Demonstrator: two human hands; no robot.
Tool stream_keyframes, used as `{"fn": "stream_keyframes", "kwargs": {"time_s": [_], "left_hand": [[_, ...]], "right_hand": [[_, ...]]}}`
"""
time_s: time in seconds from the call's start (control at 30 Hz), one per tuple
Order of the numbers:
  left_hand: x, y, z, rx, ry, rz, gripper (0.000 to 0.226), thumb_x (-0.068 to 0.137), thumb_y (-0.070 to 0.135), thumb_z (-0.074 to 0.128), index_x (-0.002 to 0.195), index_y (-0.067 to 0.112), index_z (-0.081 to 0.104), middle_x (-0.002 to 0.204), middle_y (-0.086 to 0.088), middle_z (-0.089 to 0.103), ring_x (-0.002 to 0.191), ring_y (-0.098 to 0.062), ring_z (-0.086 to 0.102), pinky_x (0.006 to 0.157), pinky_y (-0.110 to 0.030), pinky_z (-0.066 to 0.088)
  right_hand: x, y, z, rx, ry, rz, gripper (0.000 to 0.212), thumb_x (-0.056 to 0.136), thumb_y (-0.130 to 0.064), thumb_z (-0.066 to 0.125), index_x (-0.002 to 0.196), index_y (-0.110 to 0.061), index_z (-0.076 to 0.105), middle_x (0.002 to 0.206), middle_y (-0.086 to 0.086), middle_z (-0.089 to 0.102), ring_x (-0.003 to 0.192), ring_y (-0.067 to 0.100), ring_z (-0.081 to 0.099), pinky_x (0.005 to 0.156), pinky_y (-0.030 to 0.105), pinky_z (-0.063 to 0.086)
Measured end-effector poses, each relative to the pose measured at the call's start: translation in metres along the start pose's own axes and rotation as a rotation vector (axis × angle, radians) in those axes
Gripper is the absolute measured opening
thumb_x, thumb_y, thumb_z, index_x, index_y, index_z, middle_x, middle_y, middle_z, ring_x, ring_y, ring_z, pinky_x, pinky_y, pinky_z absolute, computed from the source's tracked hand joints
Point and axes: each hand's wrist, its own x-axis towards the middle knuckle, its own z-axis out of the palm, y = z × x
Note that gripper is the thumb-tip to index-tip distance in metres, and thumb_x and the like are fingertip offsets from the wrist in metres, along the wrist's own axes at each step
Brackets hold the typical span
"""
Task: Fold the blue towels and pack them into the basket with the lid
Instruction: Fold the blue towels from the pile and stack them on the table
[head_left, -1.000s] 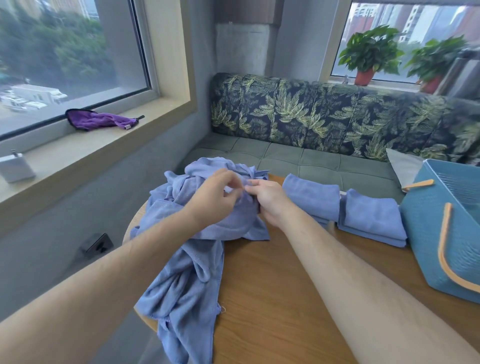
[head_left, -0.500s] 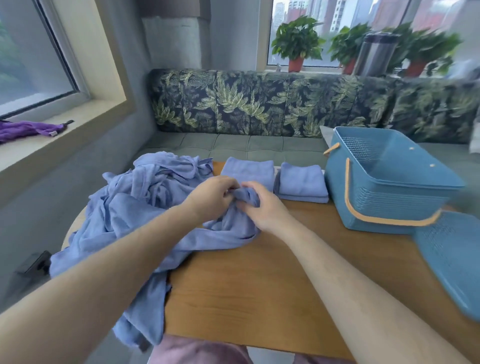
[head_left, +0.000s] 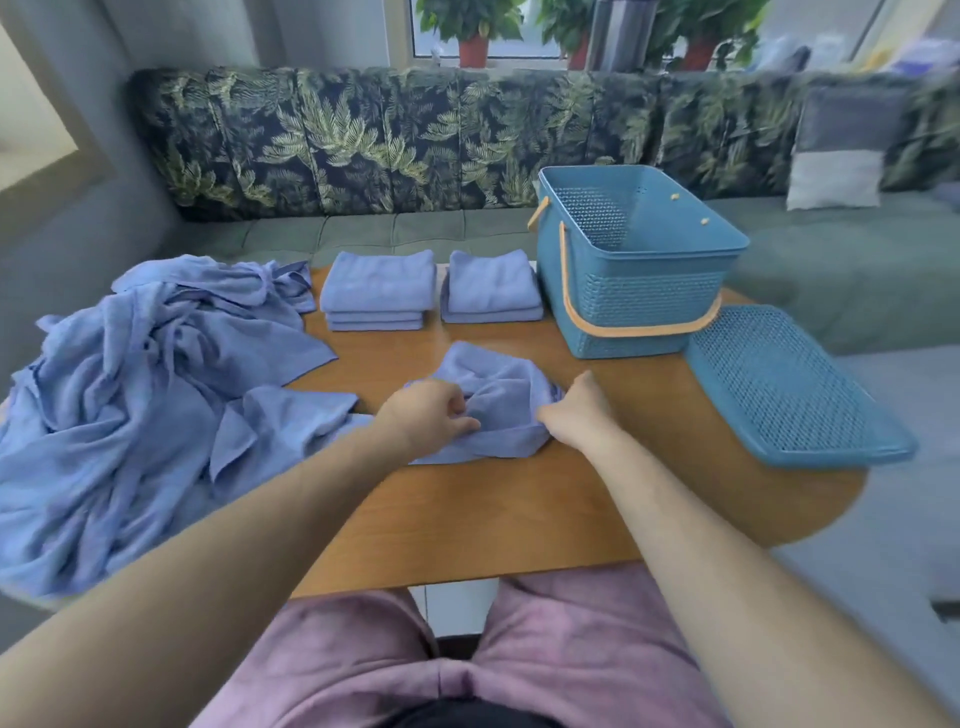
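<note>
Head view: left hand (head_left: 423, 418) and right hand (head_left: 579, 415) each pinch the crumpled blue towel (head_left: 496, 384), probably to spread it flat on the table (head_left: 467, 519) for folding.

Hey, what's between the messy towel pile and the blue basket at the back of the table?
In the head view, two stacks of folded towels sit there side by side: the left stack and the right stack.

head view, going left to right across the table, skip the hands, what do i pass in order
heap of unfolded towels → taller folded stack → lower folded stack → blue basket → basket lid
</note>
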Motion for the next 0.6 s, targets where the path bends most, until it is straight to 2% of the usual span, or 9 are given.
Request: {"fn": "stream_keyframes", "kwargs": {"time_s": [0.07, 0.17, 0.23, 0.3, 0.33, 0.4, 0.47, 0.6], "left_hand": [[-0.003, 0.009, 0.011, -0.045, 0.037, 0.007, 0.031, 0.092, 0.047, 0.065, 0.095, 0.016, 0.064, 0.089, 0.0, 0.065, 0.082, -0.017, 0.056, 0.07, -0.032, 0.039], [-0.005, 0.021, 0.013, -0.143, 0.06, -0.05, 0.038, 0.1, 0.042, 0.052, 0.085, 0.008, 0.061, 0.075, -0.007, 0.064, 0.068, -0.022, 0.056, 0.063, -0.038, 0.041], [-0.001, 0.023, 0.012, -0.161, 0.054, -0.105, 0.038, 0.101, 0.03, 0.047, 0.085, -0.001, 0.06, 0.077, -0.015, 0.064, 0.068, -0.027, 0.054, 0.066, -0.045, 0.046], [-0.001, 0.024, 0.011, -0.152, 0.006, -0.138, 0.035, 0.097, 0.032, 0.054, 0.086, 0.0, 0.063, 0.073, -0.011, 0.061, 0.064, -0.022, 0.052, 0.062, -0.039, 0.047], [-0.001, 0.024, 0.013, -0.162, -0.017, -0.144, 0.035, 0.094, 0.037, 0.06, 0.086, 0.003, 0.065, 0.072, -0.007, 0.06, 0.064, -0.019, 0.053, 0.061, -0.034, 0.045], [-0.001, 0.027, 0.017, -0.232, -0.032, -0.153, 0.034, 0.085, 0.044, 0.069, 0.087, 0.011, 0.064, 0.075, 0.001, 0.063, 0.07, -0.015, 0.057, 0.065, -0.029, 0.046], [-0.002, 0.032, 0.02, -0.265, -0.007, -0.148, 0.03, 0.082, 0.043, 0.074, 0.093, 0.018, 0.063, 0.081, 0.005, 0.066, 0.078, -0.013, 0.06, 0.07, -0.029, 0.048], [-0.003, 0.04, 0.023, -0.308, -0.007, -0.089, 0.025, 0.084, 0.034, 0.073, 0.095, 0.015, 0.061, 0.082, -0.001, 0.07, 0.08, -0.015, 0.063, 0.073, -0.027, 0.046]], "right_hand": [[-0.005, 0.012, 0.002, -0.065, 0.033, 0.034, 0.062, 0.093, -0.032, 0.063, 0.14, 0.002, 0.041, 0.132, 0.017, 0.06, 0.117, 0.035, 0.062, 0.082, 0.034, 0.047], [-0.006, 0.021, 0.004, -0.144, -0.004, 0.032, 0.041, 0.095, -0.045, 0.054, 0.108, -0.006, 0.062, 0.107, 0.013, 0.068, 0.096, 0.036, 0.067, 0.066, 0.031, 0.043], [-0.007, 0.025, 0.005, -0.143, -0.027, 0.002, 0.038, 0.096, -0.047, 0.048, 0.078, -0.014, 0.055, 0.081, 0.005, 0.059, 0.07, 0.03, 0.058, 0.053, 0.029, 0.036], [-0.008, 0.024, 0.005, -0.066, -0.023, -0.058, 0.038, 0.098, -0.037, 0.049, 0.066, -0.018, 0.043, 0.068, 0.0, 0.05, 0.059, 0.023, 0.049, 0.049, 0.032, 0.034], [-0.009, 0.024, 0.005, 0.003, -0.035, -0.088, 0.035, 0.098, -0.032, 0.051, 0.067, -0.018, 0.045, 0.067, -0.001, 0.052, 0.061, 0.022, 0.052, 0.051, 0.034, 0.042], [-0.012, 0.022, 0.007, 0.183, -0.082, -0.096, 0.022, 0.097, -0.029, 0.055, 0.079, -0.016, 0.052, 0.076, 0.001, 0.059, 0.072, 0.022, 0.06, 0.069, 0.041, 0.055], [-0.015, 0.02, 0.008, 0.302, -0.137, -0.101, 0.017, 0.091, -0.028, 0.064, 0.084, -0.015, 0.054, 0.078, 0.004, 0.059, 0.075, 0.021, 0.059, 0.069, 0.037, 0.053], [-0.022, 0.018, 0.013, 0.363, -0.213, -0.129, 0.033, 0.08, -0.026, 0.082, 0.085, -0.012, 0.052, 0.076, 0.005, 0.054, 0.069, 0.014, 0.057, 0.062, 0.027, 0.043]]}}
